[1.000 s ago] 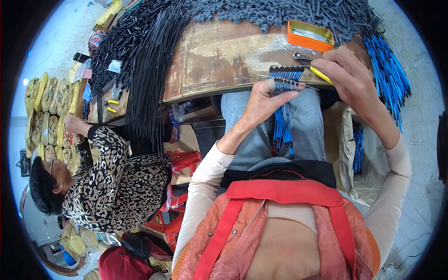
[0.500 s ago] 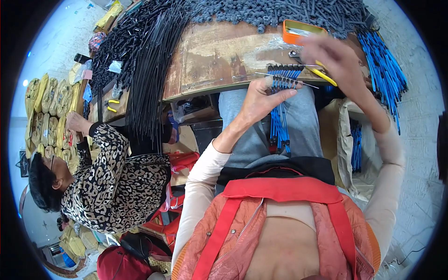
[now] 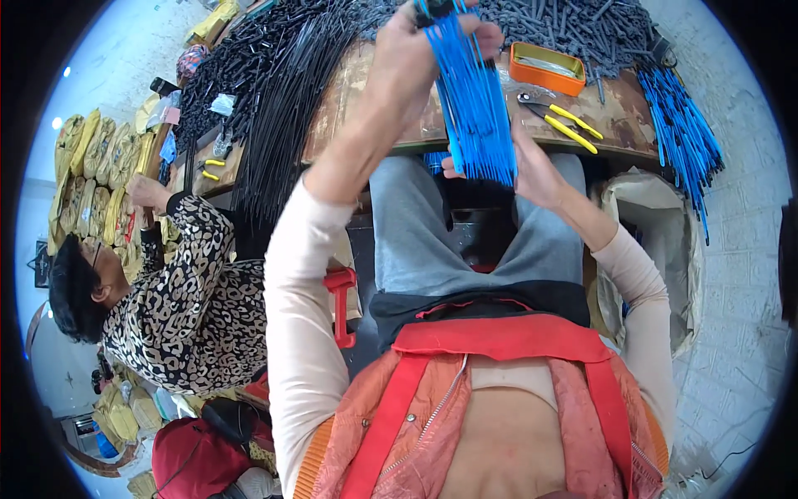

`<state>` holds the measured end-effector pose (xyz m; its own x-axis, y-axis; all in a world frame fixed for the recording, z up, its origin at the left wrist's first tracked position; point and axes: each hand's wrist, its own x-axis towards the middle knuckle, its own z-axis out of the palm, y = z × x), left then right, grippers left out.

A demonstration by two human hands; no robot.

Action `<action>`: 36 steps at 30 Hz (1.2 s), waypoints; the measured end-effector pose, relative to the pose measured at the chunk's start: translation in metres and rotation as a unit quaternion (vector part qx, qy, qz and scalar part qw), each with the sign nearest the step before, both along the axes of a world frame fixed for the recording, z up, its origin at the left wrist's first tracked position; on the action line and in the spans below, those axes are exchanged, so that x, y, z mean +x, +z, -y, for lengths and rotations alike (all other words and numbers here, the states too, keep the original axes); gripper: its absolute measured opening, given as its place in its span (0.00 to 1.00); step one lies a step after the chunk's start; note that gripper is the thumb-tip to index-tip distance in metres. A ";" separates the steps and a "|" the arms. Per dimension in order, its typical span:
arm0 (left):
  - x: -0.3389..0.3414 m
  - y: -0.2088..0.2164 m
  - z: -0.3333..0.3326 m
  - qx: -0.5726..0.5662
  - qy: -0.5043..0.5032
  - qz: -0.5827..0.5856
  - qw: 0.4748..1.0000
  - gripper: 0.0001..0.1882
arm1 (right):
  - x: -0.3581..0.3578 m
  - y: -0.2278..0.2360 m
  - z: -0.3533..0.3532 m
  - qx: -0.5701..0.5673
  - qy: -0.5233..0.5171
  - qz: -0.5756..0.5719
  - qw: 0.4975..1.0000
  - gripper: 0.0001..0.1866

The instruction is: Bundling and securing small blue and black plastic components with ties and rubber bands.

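Between my two hands stretches a bundle of thin blue rods (image 3: 475, 116) with black pieces at its far end. High over the table, my left hand (image 3: 407, 62) is wrapped round that far end. Lower down, my right hand (image 3: 536, 170) grips the near end from its right side, with some fingertips showing on the left. To the right on the table lie cutting pliers (image 3: 573, 129) with yellow handles. Behind them sits an orange tin (image 3: 544, 79) holding thin metal pins.
Grey plastic parts (image 3: 573, 29) heap along the back, and long black rods (image 3: 278, 108) spread at left. More blue rods (image 3: 682, 133) hang off the right edge. A lined sack (image 3: 657, 216) stands below. A co-worker (image 3: 183, 291) sits at left.
My left hand has risen away with a blue bundle, and my right hand has come down to its near end. The metal rods and small blue rack over my lap are gone from there.
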<state>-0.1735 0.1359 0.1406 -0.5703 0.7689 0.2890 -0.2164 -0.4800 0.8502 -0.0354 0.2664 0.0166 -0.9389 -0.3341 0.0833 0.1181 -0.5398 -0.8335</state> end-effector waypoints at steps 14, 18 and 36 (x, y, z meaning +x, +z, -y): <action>0.055 -0.138 0.039 -0.159 0.108 -0.200 0.961 0.14 | -0.017 -0.076 0.001 0.089 -0.219 0.125 0.964 0.36; 0.038 -0.152 0.023 -0.136 0.112 -0.101 0.979 0.11 | 0.015 -0.088 -0.023 0.121 -0.293 0.215 0.924 0.25; 0.034 -0.174 0.029 0.005 0.173 0.144 0.974 0.30 | -0.069 0.054 -0.017 0.393 -0.216 -0.136 0.884 0.12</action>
<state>-0.1390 0.1067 -0.0338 -0.8534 0.5142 0.0851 -0.2696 -0.5753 0.7723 -0.1042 0.2836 0.0710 -0.9738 -0.0051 0.2274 -0.2202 0.2719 -0.9368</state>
